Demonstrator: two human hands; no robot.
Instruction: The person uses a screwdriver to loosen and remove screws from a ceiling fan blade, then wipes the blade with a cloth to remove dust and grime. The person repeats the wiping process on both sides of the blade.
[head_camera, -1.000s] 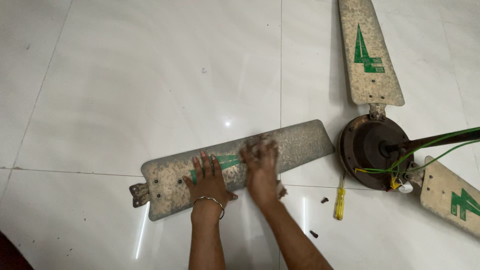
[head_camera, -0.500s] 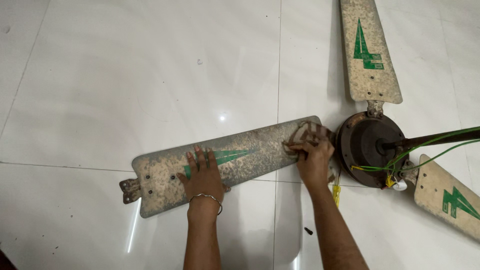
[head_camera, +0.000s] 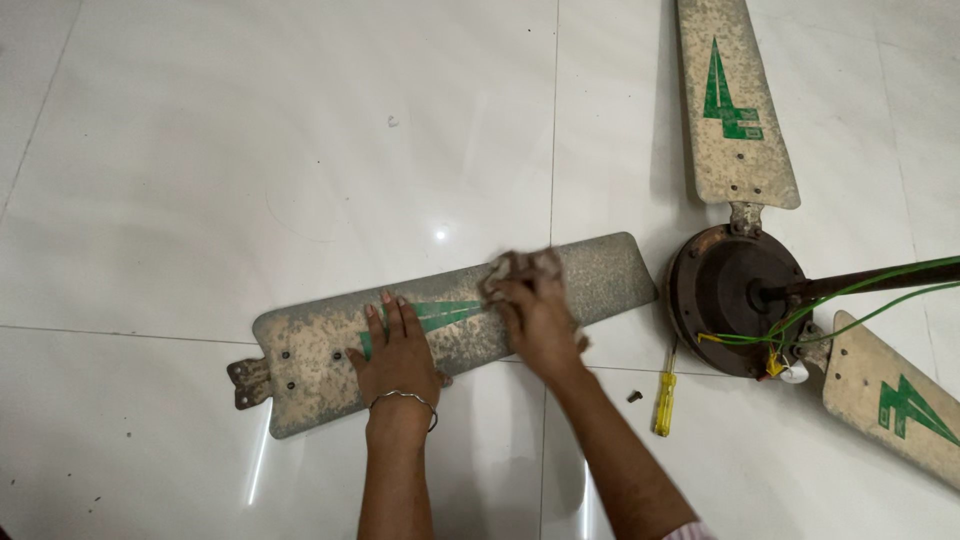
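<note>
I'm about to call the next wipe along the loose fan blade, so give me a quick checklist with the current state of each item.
1. Loose blade lies flat on the floor: ok.
2. Left hand is pressed flat on the blade near the green mark, steadying it: ok.
3. Right hand is shut on the cloth and on the blade: ok.
4. Cloth fully covers the dirty strip: cannot tell, it is blurred.
5. Yellow screwdriver and loose screw lie off the blade, right of the right forearm: ok.
6. Motor hub is clear of the blade's tip: ok, a gap shows.
</note>
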